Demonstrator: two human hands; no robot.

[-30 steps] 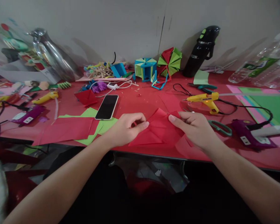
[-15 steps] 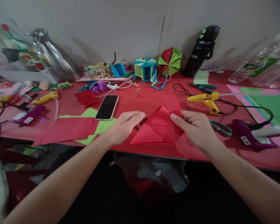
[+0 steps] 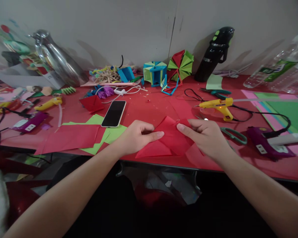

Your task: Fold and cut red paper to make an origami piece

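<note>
Between my hands, near the table's front edge, is a folded sheet of red paper with creases and a raised flap. My left hand pinches its left side, thumb on top. My right hand grips the right side, its thumb pressed on the paper near the upper edge. Another red sheet lies flat under my right hand. To the left, red paper rests over light green sheets. Close to my right hand lie green-handled scissors, partly hidden by it.
A phone lies left of centre. A yellow glue gun and a purple power strip sit at right, with black cable between. Behind stand paper models, a black bottle and a steel jug.
My left hand has moved right and taken hold of the red paper's left side. The paper and my right hand have shifted slightly left.
</note>
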